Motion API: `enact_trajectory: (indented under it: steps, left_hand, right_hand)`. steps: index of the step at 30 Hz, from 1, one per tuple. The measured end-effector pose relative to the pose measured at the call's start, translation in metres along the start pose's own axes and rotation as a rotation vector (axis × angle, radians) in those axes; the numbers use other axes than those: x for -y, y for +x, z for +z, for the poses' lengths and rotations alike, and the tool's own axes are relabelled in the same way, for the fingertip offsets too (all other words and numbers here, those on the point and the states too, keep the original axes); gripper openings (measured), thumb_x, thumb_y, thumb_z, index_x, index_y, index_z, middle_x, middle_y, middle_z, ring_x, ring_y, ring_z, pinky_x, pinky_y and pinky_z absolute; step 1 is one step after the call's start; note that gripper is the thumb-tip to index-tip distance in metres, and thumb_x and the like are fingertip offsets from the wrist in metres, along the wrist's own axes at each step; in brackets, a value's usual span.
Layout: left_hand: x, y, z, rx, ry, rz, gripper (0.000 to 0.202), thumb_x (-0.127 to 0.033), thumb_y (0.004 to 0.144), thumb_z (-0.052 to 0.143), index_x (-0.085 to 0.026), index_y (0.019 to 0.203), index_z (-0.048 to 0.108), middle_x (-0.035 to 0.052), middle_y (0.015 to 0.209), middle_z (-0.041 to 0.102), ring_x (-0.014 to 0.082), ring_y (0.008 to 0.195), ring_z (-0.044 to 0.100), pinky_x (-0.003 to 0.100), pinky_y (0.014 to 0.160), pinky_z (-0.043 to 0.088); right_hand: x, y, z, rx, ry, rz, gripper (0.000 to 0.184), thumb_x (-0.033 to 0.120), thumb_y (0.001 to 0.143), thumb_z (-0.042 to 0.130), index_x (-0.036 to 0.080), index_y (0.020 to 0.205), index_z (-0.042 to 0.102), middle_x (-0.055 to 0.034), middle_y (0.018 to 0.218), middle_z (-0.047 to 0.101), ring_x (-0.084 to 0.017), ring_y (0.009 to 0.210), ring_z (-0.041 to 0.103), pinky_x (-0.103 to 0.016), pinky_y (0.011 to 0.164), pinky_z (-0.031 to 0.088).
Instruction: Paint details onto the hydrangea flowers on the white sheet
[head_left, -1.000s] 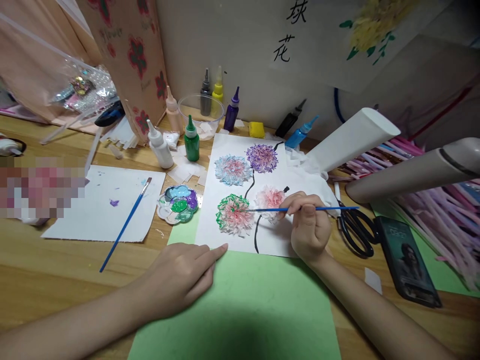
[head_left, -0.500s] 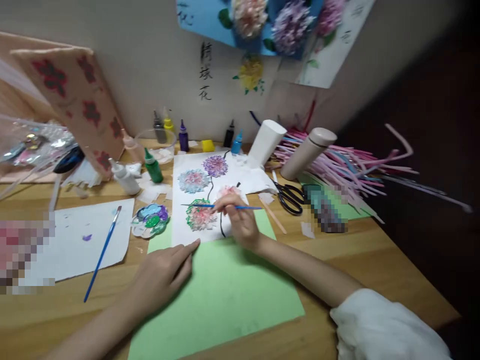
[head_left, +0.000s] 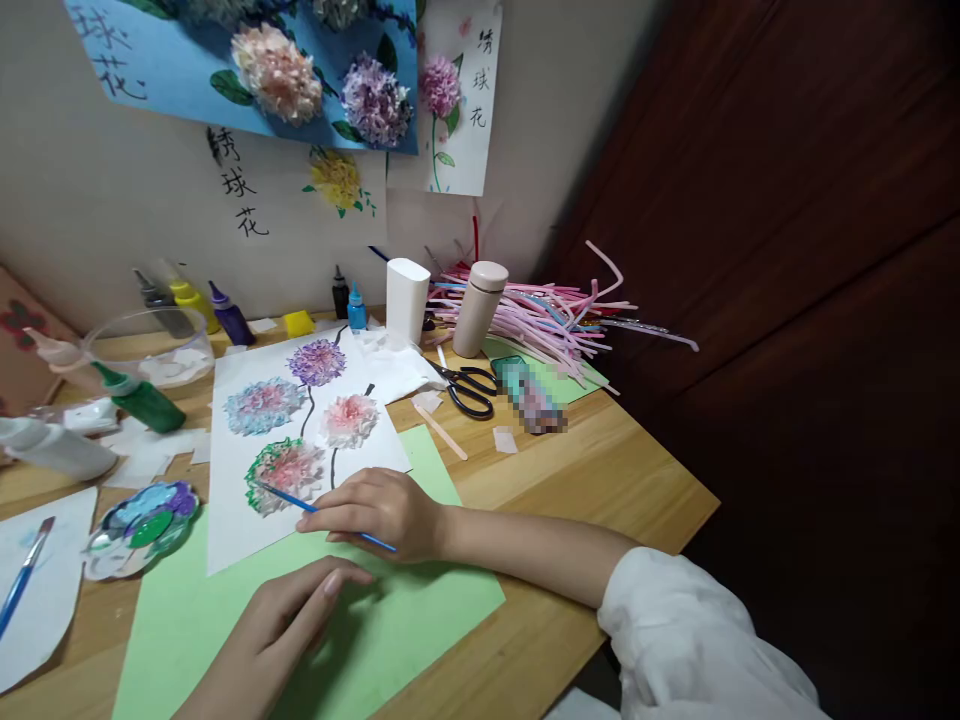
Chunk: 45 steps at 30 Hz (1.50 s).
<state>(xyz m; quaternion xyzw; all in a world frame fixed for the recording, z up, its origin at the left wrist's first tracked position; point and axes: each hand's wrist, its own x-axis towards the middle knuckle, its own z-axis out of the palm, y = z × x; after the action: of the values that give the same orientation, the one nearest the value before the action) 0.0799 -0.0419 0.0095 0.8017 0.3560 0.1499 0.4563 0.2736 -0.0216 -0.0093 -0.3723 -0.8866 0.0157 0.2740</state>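
My right hand [head_left: 382, 515] is closed on a thin blue paintbrush [head_left: 289, 497], whose tip rests at the green-edged paper flower [head_left: 283, 470] on the white sheet [head_left: 300, 440]. That sheet carries three more tissue flowers: blue, purple and pink. My left hand [head_left: 289, 610] lies flat on the green paper [head_left: 315, 630] just below the white sheet, with its fingers stretched out and nothing in it. A flower-shaped paint palette [head_left: 139, 515] sits to the left of the sheet.
Paint bottles [head_left: 142, 400] and a clear bowl [head_left: 154, 345] stand at the left and back. Scissors [head_left: 469, 385], a phone, a white cup [head_left: 407, 298], a beige flask [head_left: 478, 308] and a heap of pink pipe cleaners [head_left: 562, 320] lie to the right. A second brush [head_left: 26, 570] rests on white paper.
The view has swung to the right and up, showing the wall pictures and dark panel. My right hand has lowered onto the sheet's lower edge, with the brush now pointing left at the green flower.
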Motion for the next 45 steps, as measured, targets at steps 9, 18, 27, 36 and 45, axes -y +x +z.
enact_trajectory:
  steps: [9, 18, 27, 36, 45]
  left_hand:
    - [0.001, 0.003, 0.007, 0.022, 0.494, 0.406, 0.040, -0.027, 0.097, 0.036, -0.019, 0.062, 0.055, -0.0007, 0.055, 0.055, 0.0127, 0.048, 0.053, 0.023, 0.048, 0.039]
    - [0.015, 0.014, -0.017, -0.132, 0.718, 0.311, 0.038, -0.019, 0.094, 0.035, -0.018, 0.064, 0.059, 0.0009, 0.059, 0.061, 0.0139, 0.052, 0.057, 0.025, 0.050, 0.035]
    - [0.028, 0.015, -0.012, -0.077, 0.685, 0.234, 0.031, -0.023, 0.088, 0.047, -0.015, 0.063, 0.065, 0.0023, 0.067, 0.067, 0.0135, 0.056, 0.057, 0.026, 0.051, 0.033]
    - [0.033, 0.015, -0.009, -0.099, 0.669, 0.259, 0.033, -0.029, 0.088, 0.050, -0.015, 0.063, 0.066, 0.0033, 0.061, 0.066, 0.0139, 0.052, 0.056, 0.027, 0.046, 0.027]
    - [0.037, 0.008, -0.007, -0.206, 0.673, 0.399, 0.035, -0.027, 0.090, 0.050, -0.015, 0.059, 0.062, 0.0024, 0.058, 0.061, 0.0117, 0.050, 0.053, 0.025, 0.047, 0.037]
  right_hand:
    - [0.006, 0.024, -0.011, -0.091, 0.133, 0.005, 0.020, 0.019, 0.097, 0.040, 0.018, 0.109, 0.055, -0.0023, 0.104, 0.072, -0.007, 0.107, 0.061, -0.021, 0.095, 0.046]
    - [0.024, 0.112, -0.016, -0.284, 0.345, -0.072, 0.024, 0.026, 0.098, 0.035, 0.019, 0.089, 0.056, -0.0050, 0.091, 0.070, -0.015, 0.088, 0.062, -0.028, 0.087, 0.047]
    - [0.026, 0.133, 0.019, -0.116, 0.514, 0.133, 0.021, 0.027, 0.097, 0.037, 0.020, 0.085, 0.052, -0.0028, 0.078, 0.060, -0.015, 0.075, 0.057, -0.028, 0.073, 0.043]
    - [0.024, 0.129, 0.027, -0.027, 0.529, 0.228, 0.024, 0.029, 0.098, 0.036, 0.020, 0.084, 0.055, -0.0028, 0.081, 0.062, -0.015, 0.077, 0.060, -0.028, 0.074, 0.042]
    - [0.023, 0.131, 0.007, -0.216, 0.574, 0.186, 0.021, 0.027, 0.097, 0.039, 0.020, 0.087, 0.056, -0.0022, 0.079, 0.063, -0.015, 0.075, 0.060, -0.030, 0.072, 0.046]
